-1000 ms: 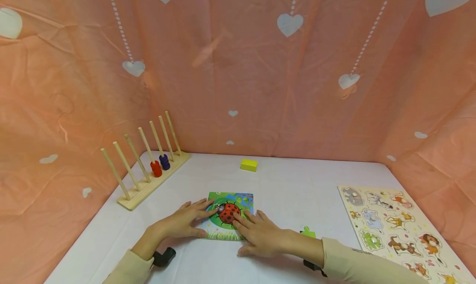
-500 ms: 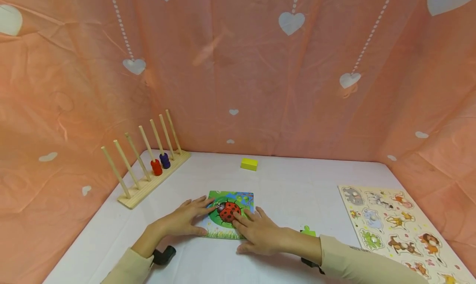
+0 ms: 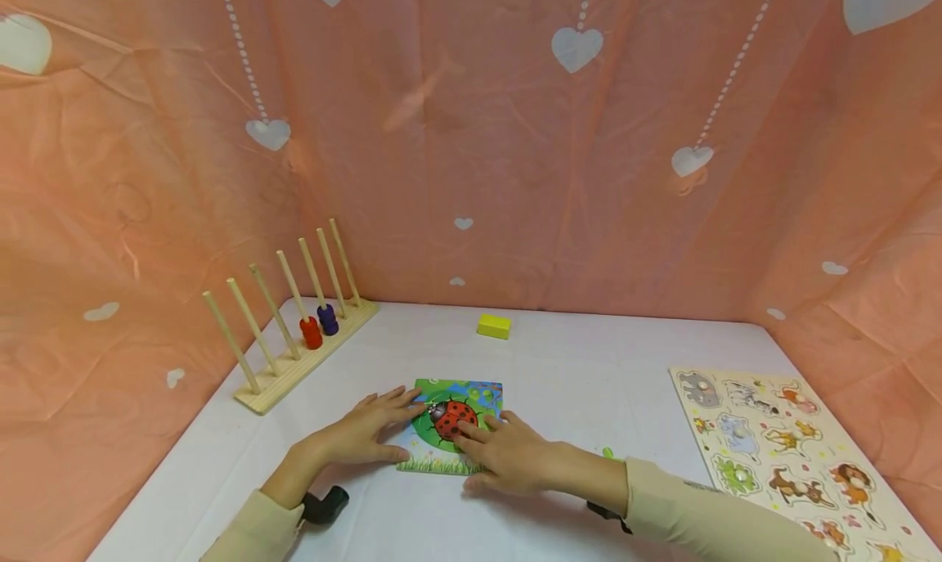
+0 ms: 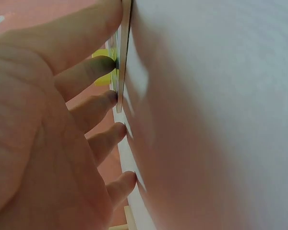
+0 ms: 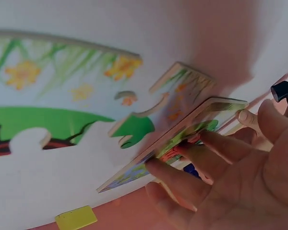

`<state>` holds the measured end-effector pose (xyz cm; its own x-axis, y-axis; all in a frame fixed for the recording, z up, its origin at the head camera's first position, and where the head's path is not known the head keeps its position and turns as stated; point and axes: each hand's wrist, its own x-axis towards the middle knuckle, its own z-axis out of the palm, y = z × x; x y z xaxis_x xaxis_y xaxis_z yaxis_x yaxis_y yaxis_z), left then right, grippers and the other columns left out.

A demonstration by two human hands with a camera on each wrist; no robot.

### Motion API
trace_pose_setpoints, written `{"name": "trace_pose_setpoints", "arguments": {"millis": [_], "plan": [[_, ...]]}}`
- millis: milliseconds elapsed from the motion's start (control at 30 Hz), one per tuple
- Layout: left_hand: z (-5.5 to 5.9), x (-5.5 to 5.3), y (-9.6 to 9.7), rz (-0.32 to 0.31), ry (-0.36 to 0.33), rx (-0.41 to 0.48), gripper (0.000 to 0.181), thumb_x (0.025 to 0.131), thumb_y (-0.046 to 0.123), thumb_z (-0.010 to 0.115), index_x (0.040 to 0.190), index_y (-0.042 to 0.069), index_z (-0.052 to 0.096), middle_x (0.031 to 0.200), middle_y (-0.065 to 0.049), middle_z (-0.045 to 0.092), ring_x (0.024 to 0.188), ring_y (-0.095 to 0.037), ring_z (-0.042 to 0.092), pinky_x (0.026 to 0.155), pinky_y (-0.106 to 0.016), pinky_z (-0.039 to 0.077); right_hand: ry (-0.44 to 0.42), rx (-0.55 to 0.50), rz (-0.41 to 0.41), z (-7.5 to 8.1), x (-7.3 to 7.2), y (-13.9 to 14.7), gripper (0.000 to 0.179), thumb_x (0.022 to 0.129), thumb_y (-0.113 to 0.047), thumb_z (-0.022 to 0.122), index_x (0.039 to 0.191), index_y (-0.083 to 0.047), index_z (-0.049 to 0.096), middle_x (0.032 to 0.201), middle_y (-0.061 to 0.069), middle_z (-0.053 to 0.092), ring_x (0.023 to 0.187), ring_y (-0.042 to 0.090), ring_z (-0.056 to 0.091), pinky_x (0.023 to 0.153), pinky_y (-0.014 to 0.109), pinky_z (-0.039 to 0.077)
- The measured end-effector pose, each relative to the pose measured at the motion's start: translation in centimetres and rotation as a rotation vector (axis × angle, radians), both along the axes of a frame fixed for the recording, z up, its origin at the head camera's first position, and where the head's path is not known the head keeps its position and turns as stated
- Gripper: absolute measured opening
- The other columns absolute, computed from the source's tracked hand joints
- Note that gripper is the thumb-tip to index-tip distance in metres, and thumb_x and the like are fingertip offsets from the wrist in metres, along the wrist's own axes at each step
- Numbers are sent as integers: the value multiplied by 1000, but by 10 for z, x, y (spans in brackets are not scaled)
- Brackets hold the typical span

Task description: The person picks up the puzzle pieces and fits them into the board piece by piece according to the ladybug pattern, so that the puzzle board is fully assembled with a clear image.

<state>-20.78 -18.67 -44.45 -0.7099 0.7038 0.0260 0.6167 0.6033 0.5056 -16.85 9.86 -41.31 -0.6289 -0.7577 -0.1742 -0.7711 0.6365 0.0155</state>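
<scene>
A square ladybug picture board (image 3: 440, 466) lies flat on the white table. My left hand (image 3: 361, 435) rests at its left side, fingers extended, with the index and middle fingertips over the picture and the thumb by the lower left corner. In the left wrist view, thumb and fingertips come up to the thin edge of the board (image 4: 123, 62). From the right, my right hand (image 3: 515, 457) lays its outstretched fingertips on the ladybug. Loose jigsaw pieces (image 5: 53, 72) with grass, yellow flowers and green patches lie beside the board in the right wrist view.
A wooden peg stand (image 3: 294, 366) with red and purple rings is at the left. A yellow block (image 3: 494, 326) sits towards the back. On the right lies an animal knob puzzle (image 3: 780, 447). A green tip of a jigsaw piece (image 3: 607, 452) shows behind my right forearm.
My right hand and forearm have shifted slightly left, and the forearm now hides more of the green jigsaw piece. The left hand and the board stay nearly where they were.
</scene>
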Motion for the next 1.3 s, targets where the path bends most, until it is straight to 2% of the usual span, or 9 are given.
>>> {"name": "trace_pose_setpoints", "arguments": {"millis": [200,500,667,933,1100,1233,1300], "plan": [[0,0,0,-1,-10,0,72,90,38,73,145,1,49,157,-25,30,144,-52,21,107,-75,16,41,16,1,2,0,-6,67,96,-57,53,149,-17,48,152,3,46,128,36,54,99,48,45],[2,-1,2,7,-14,-12,75,89,40,73,147,-1,46,158,-23,30,145,-50,21,108,-75,15,14,16,3,5,-1,-6,66,96,-57,54,149,-18,49,153,5,44,128,37,53,101,50,44],[3,0,1,15,-29,-9,76,89,38,74,147,-1,45,159,-22,29,145,-49,20,108,-75,13,39,20,22,6,1,-10,66,94,-58,57,146,-19,51,152,7,46,124,37,55,96,45,45],[4,2,1,15,-34,-1,75,89,37,74,147,-1,46,159,-23,29,145,-50,21,107,-76,13,56,50,20,3,1,-12,68,92,-61,58,147,-21,51,153,5,45,124,41,55,98,48,45],[6,3,1,15,-33,-4,75,89,37,74,147,-2,46,159,-23,29,144,-50,21,108,-76,13,-46,26,-8,3,3,-7,69,93,-60,56,151,-23,46,159,8,35,132,47,46,103,56,43],[6,3,1,19,-33,-10,75,89,38,73,147,-1,46,159,-23,29,145,-50,21,108,-75,13,-150,-36,-37,11,-2,2,65,96,-55,56,151,-21,46,160,11,31,139,39,40,105,56,41],[5,3,1,19,-33,-13,75,89,39,73,147,-1,46,159,-23,29,145,-49,20,109,-74,12,-182,-91,-37,15,-6,10,63,95,-49,62,148,-18,49,157,11,37,138,34,42,106,55,41]]}}
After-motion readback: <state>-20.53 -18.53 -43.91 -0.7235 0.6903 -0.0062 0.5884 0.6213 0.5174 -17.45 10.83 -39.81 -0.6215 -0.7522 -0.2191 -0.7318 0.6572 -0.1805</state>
